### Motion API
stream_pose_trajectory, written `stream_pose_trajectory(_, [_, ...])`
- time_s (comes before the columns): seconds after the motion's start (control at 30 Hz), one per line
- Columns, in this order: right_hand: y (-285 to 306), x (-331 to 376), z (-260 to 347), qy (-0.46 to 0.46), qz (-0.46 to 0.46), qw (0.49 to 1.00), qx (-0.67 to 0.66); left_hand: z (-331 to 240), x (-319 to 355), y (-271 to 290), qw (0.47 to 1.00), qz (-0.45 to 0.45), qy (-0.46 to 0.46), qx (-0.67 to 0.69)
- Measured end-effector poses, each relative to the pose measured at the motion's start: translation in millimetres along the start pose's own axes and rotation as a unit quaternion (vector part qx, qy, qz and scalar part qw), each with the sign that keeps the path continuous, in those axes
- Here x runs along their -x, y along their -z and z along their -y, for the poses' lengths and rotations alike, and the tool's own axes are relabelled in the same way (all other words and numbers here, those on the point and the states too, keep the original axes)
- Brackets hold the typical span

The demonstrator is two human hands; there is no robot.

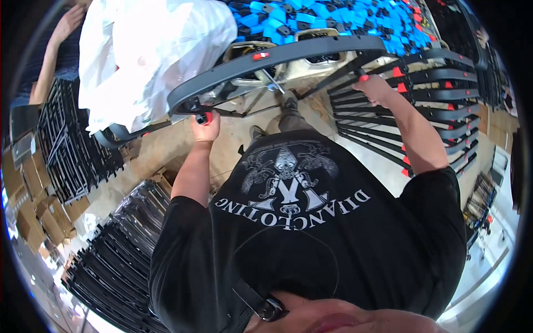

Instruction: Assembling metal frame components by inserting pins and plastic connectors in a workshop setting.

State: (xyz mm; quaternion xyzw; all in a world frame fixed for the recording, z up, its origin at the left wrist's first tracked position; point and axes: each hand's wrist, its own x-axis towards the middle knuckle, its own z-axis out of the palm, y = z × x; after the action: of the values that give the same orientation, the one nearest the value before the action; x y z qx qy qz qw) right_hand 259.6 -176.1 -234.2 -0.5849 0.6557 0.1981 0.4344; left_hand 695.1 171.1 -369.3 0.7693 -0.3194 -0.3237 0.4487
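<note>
Both my hands are on a long, black, curved frame [300, 49], raised in front of me with a small red part near the middle of its top bar. My left hand [205, 131] is closed around a red-and-black fitting at the frame's left corner. My right hand [376, 90] is closed at the other side, beside a red tip on a dark bar under the frame's right end; its fingers are partly hidden. A white plastic bag [150, 55] bulges behind the frame's left part. Blue-and-black plastic parts [333, 19] lie in a big pile beyond it.
To my right, similar black frames [438, 102] with red pieces stand in a fanned row. Dark bars [75, 141] and more black frames [111, 272] are stacked at my left, near cardboard boxes [47, 216]. Another person's arm [49, 61] shows at far left.
</note>
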Motion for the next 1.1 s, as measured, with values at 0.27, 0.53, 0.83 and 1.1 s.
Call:
stream_pose_trajectory(0.27, [-76, -46, -29, 0.176, -0.264, 0.944, -0.092, 20, -5, -3, 0.999, -0.041, 0.004, -0.034])
stream_pose_trajectory(0.53, [-86, -102, -35, 0.301, -0.198, 0.923, -0.137, 10, -3, 6, 0.994, -0.043, -0.052, -0.081])
stream_pose_trajectory(0.83, [-79, -33, -12, 0.266, -0.472, 0.796, -0.270, 8, 2, 4, 0.999, -0.022, -0.009, -0.023])
stream_pose_trajectory(1.1, [7, 144, 169, 0.581, -0.485, 0.648, -0.081, -26, 17, 24, 0.967, -0.027, 0.147, -0.208])
